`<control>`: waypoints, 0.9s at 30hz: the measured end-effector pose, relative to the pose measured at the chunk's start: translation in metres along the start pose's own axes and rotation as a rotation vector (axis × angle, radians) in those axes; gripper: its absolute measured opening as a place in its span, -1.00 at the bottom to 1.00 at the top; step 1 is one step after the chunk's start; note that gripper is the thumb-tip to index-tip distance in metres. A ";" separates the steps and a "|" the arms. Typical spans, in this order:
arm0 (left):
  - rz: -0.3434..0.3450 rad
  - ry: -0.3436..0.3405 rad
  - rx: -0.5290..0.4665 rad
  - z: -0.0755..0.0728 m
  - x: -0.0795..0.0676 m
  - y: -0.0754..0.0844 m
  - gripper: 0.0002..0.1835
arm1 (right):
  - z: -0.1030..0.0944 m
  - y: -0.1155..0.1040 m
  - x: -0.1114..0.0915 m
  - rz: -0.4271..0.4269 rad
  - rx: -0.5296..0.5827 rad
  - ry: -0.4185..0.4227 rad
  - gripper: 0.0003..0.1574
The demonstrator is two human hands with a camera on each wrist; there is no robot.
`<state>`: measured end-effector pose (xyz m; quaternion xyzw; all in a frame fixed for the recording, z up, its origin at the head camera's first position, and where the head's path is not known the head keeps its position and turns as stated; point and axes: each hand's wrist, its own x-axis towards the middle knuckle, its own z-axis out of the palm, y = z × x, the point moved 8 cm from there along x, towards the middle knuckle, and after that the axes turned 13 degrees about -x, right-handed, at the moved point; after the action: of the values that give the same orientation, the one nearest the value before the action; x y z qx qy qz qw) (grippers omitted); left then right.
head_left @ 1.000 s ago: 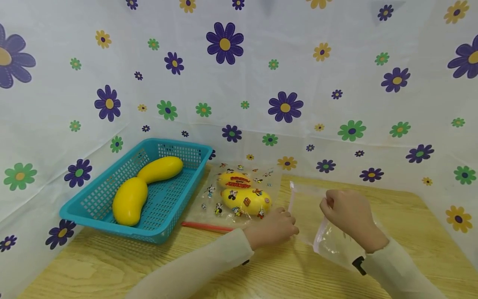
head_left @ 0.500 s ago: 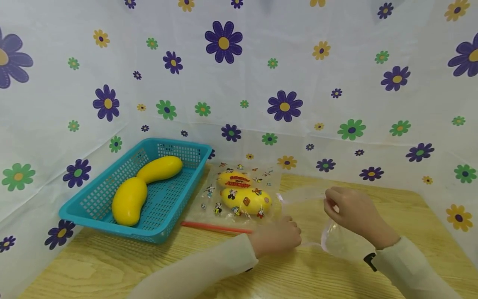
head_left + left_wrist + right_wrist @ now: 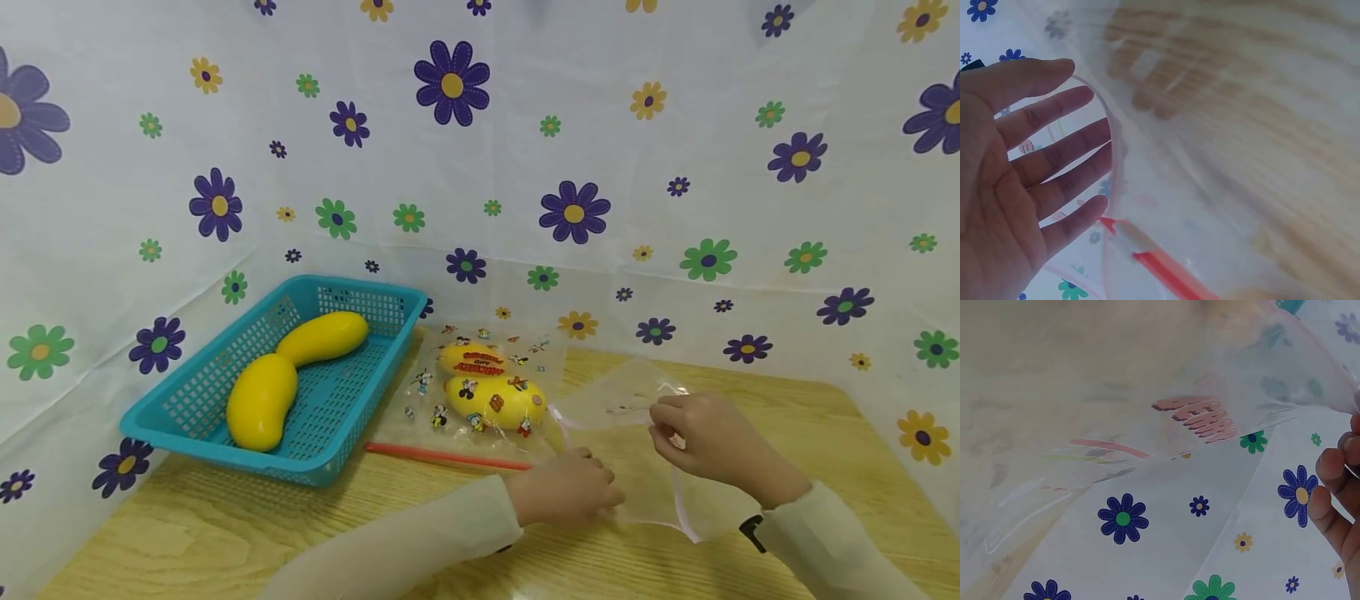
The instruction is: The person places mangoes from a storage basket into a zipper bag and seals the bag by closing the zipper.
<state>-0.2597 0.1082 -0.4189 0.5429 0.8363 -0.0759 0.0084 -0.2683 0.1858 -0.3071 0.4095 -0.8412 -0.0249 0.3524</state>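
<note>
A clear plastic zip bag (image 3: 611, 404) with a pink zip strip spreads between the two hands in the head view. My right hand (image 3: 723, 442) pinches its edge between thumb and fingers; in the right wrist view the bag's film (image 3: 1110, 412) hangs from those fingertips, showing red lettering. The left hand (image 3: 570, 487) is low at the bag's near side. Its fingers are extended and spread in the left wrist view, fingertips right at the bag's pink rim (image 3: 1116, 150). Just left of it lies a cartoon-printed clear bag (image 3: 401, 425) holding two yellow mango-like fruits (image 3: 498, 404).
A blue plastic basket (image 3: 348, 442) stands on the left with two yellow mango-like fruits (image 3: 262, 400) inside. A red zip strip (image 3: 442, 456) runs along the printed bag's front edge. The wooden table (image 3: 225, 533) ends at a flowered white cloth (image 3: 495, 167) behind.
The clear bag has been spread wider and shifted, its left corner now reaching the printed bag. The left hand has moved slightly right and nearer; the right hand keeps its pinch, slightly lower.
</note>
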 end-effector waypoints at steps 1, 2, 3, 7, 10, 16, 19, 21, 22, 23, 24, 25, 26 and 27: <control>0.004 0.005 -0.002 0.001 0.000 0.000 -0.85 | 0.000 0.001 -0.002 0.004 0.015 -0.005 -0.71; 0.007 0.007 -0.005 0.002 -0.001 0.000 -0.85 | -0.001 0.002 -0.003 0.010 0.026 -0.009 -0.71; 0.010 0.009 -0.003 0.003 -0.001 0.000 -0.85 | -0.001 0.004 -0.005 0.015 0.035 -0.012 -0.71; 0.016 -0.006 -0.011 0.004 -0.002 -0.001 -0.86 | -0.008 0.014 -0.009 0.051 0.042 -0.003 -0.73; 0.022 -0.016 -0.017 0.003 -0.004 -0.001 -0.86 | -0.017 0.022 -0.009 0.084 0.028 0.015 -0.74; 0.044 -0.008 0.006 -0.001 -0.007 0.001 -0.87 | -0.028 0.032 -0.006 0.090 0.010 0.058 -0.74; 0.049 -0.008 0.004 0.000 -0.006 0.001 -0.85 | -0.028 0.032 -0.006 0.094 0.008 0.047 -0.75; 0.050 -0.003 -0.006 0.000 -0.006 0.002 -0.84 | -0.027 0.031 -0.006 0.099 0.003 0.031 -0.74; 0.049 -0.002 -0.015 0.000 -0.006 0.002 -0.83 | -0.026 0.030 -0.007 0.098 0.003 0.023 -0.74; 0.048 0.002 -0.019 0.000 -0.006 0.002 -0.82 | -0.025 0.028 -0.007 0.096 0.003 0.017 -0.73; 0.048 0.009 -0.024 0.000 -0.006 0.003 -0.81 | -0.023 0.026 -0.007 0.090 0.009 0.012 -0.73; 0.047 0.018 -0.024 -0.001 -0.006 0.003 -0.79 | -0.022 0.024 -0.008 0.081 0.009 0.011 -0.72; 0.049 0.033 -0.015 -0.002 -0.006 0.004 -0.78 | -0.021 0.021 -0.008 0.072 0.011 0.011 -0.72; 0.051 0.048 -0.007 -0.004 -0.006 0.004 -0.77 | -0.020 0.018 -0.008 0.061 0.012 0.011 -0.70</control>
<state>-0.2531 0.1050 -0.4146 0.5656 0.8225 -0.0595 -0.0079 -0.2648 0.2087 -0.2903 0.3860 -0.8514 -0.0066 0.3551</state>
